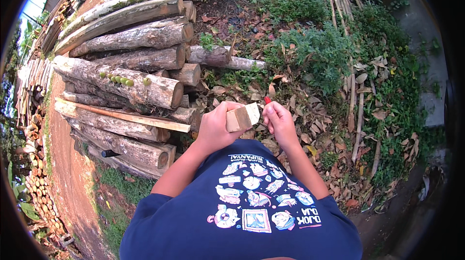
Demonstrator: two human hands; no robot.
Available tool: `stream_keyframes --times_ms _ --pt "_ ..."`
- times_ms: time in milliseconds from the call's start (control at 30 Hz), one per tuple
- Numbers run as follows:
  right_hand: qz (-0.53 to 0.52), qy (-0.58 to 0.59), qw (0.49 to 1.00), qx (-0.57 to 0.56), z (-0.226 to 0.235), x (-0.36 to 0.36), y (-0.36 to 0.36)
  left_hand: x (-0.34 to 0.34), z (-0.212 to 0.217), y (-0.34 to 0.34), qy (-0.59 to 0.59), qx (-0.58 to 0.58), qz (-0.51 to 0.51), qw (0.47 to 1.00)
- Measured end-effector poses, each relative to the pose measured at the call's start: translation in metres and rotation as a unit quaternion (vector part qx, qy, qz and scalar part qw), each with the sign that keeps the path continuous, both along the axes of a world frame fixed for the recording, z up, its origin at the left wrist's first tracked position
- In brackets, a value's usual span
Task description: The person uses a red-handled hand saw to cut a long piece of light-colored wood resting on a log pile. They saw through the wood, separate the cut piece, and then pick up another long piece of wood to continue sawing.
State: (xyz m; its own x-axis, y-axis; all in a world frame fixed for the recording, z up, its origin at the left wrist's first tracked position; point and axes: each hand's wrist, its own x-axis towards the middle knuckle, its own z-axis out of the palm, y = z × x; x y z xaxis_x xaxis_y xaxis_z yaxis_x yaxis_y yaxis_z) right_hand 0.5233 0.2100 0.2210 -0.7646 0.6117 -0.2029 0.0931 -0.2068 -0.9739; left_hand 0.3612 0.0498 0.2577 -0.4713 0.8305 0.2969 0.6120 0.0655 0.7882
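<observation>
Left hand (213, 126) at frame centre, grip closed round wood block (239, 119). Right hand (281, 123) just right of block, closed on red item (267, 100); item mostly hidden, kind cannot be told. Logs (135, 37) stacked upper left, green fruits (129, 82) in row on one. Plank (123, 115) lies on logs, left of centre. Dry leaves (317, 126) right of hands

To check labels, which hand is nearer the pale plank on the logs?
Left. In view, the left hand is right of the plank; the right hand is farther right.
</observation>
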Motion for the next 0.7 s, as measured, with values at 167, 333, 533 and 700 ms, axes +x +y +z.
stream_keyframes --times_ms 167,333,533,700 --pt "-0.012 -0.035 0.989 0.145 0.025 -0.009 -0.01 0.001 -0.013 0.006 0.049 -0.003 -0.034 0.998" --pt "-0.054 0.048 0.997 0.02 0.009 -0.021 -0.025 -0.007 -0.018 0.005 0.039 -0.039 -0.039 0.998" --pt "-0.083 0.088 0.969 -0.217 0.011 -0.034 -0.036 -0.017 -0.012 0.002 -0.028 -0.035 -0.042 0.998" --pt "-0.081 0.099 0.975 -0.18 0.013 -0.049 -0.044 -0.036 -0.013 -0.005 -0.029 -0.018 -0.06 0.998"
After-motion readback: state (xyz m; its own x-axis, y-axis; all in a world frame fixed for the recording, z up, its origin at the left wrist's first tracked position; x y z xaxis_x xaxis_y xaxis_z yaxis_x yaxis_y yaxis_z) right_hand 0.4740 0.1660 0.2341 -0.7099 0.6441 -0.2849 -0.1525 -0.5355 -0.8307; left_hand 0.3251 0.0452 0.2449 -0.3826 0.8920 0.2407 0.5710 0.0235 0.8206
